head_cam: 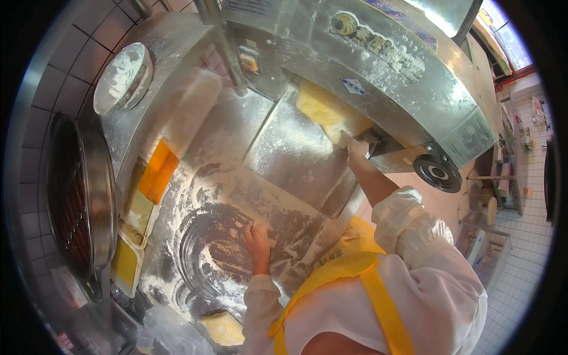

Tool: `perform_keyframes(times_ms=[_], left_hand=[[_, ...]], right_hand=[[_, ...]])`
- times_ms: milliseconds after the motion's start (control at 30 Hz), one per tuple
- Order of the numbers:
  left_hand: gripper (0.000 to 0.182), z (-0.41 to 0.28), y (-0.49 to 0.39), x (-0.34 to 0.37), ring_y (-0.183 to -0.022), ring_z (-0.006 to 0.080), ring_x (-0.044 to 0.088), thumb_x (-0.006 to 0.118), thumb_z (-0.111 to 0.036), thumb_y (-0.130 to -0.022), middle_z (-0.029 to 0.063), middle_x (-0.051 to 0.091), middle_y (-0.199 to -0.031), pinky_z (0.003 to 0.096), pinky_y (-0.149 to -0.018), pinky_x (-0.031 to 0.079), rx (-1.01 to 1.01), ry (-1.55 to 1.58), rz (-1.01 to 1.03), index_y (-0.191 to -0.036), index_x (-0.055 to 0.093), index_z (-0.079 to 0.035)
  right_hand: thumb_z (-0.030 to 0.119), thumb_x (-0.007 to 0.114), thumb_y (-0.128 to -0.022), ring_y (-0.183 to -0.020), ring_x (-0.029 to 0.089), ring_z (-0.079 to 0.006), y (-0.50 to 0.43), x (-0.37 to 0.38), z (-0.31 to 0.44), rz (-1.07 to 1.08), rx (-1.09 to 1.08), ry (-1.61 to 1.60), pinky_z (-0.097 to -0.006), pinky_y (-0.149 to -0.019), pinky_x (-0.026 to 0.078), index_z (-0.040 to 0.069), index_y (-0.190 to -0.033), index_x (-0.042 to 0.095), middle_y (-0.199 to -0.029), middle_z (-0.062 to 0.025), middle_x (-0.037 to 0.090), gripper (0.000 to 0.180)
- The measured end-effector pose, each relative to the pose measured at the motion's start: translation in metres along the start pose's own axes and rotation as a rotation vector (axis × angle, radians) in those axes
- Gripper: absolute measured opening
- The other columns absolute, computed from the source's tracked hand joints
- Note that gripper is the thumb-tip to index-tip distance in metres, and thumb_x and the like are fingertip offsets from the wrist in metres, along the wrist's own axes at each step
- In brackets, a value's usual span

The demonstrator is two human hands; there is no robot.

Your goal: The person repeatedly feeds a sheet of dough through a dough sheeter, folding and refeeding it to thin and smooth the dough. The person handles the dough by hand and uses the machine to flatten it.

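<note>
My left hand (256, 239) rests on the floured metal worktop (222, 186), with its fingers loosely bent and nothing visible in them. Out to the right, my right hand (357, 148) grips the near right corner of a thick piece of yellow dough (326, 111). That dough lies on the floured metal feed plate of a dough sheeter (377, 66), and its far side is hidden under the housing. A second lump of yellow dough (223, 328) sits at the lower edge of the view, by my left sleeve.
Along the left stand a lidded container (186, 111), an orange scraper (158, 172), a yellow-green scraper (125, 264) and a large round metal pan (100, 191). A floured bowl (122, 80) sits behind. The sheeter's black handwheel (438, 173) juts out right. Clear plastic (173, 330) lies lower left.
</note>
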State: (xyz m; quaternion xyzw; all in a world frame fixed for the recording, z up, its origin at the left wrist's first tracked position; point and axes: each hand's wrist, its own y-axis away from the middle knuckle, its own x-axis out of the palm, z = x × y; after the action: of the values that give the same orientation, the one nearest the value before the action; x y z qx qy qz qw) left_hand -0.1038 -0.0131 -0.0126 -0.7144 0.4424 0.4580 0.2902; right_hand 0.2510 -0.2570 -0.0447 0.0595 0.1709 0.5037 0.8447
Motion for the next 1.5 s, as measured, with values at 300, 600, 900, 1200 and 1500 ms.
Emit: perform_keyframes(times_ms=[300,600,900,1200,1500], left_hand=[[0.035,-0.139,-0.161,0.047,-0.102,0.0261,0.055,0.043,-0.027,-0.092,0.0117,0.058,-0.111,0.0390,-0.089,0.044,-0.441,1.836,0.109,-0.116,0.053,-0.004],[0.047,-0.137,-0.176,0.020,-0.111,0.0210,0.051,0.057,-0.024,-0.088,0.0141,0.052,-0.125,0.0325,-0.093,0.041,-0.709,1.599,0.127,-0.128,0.046,-0.002],[0.032,-0.103,-0.150,-0.052,-0.083,0.0173,0.061,0.061,-0.016,-0.084,0.0105,0.066,-0.098,0.0299,-0.074,0.047,-0.385,0.668,0.156,-0.110,0.060,0.002],[0.034,-0.155,-0.225,0.018,-0.101,0.0173,0.056,0.064,-0.020,-0.085,0.0120,0.062,-0.104,0.0283,-0.079,0.045,-0.373,0.888,-0.229,-0.110,0.059,0.003],[0.045,-0.091,-0.219,0.073,-0.093,0.0188,0.059,0.068,-0.018,-0.076,0.0051,0.063,-0.103,0.0295,-0.076,0.047,-0.225,1.002,0.149,-0.118,0.055,-0.006]], right_hand=[[0.005,0.069,-0.075,-0.068,0.056,-0.0104,0.057,-0.042,0.042,1.086,0.610,-0.410,-0.0256,-0.061,0.047,0.008,-0.095,0.059,-0.074,0.0001,0.055,0.023],[0.003,0.058,-0.084,-0.098,0.058,-0.0183,0.133,-0.089,0.043,0.955,0.754,-0.232,-0.0301,-0.085,0.047,0.006,-0.112,0.053,-0.108,-0.0060,0.058,0.029],[0.015,0.061,-0.086,-0.107,0.054,-0.0207,0.158,-0.107,0.040,1.057,1.117,-0.273,-0.0345,-0.093,0.044,0.008,-0.121,0.049,-0.116,-0.0070,0.056,0.038],[0.022,0.065,-0.081,-0.114,0.048,-0.0249,0.078,-0.082,0.049,0.735,-0.446,0.262,-0.0375,-0.094,0.039,0.008,-0.126,0.047,-0.127,-0.0084,0.049,0.051],[0.015,0.060,-0.074,-0.109,0.050,-0.0299,0.101,-0.070,0.043,0.855,-0.939,0.811,-0.0437,-0.092,0.040,0.016,-0.123,0.053,-0.122,-0.0079,0.054,0.050]])
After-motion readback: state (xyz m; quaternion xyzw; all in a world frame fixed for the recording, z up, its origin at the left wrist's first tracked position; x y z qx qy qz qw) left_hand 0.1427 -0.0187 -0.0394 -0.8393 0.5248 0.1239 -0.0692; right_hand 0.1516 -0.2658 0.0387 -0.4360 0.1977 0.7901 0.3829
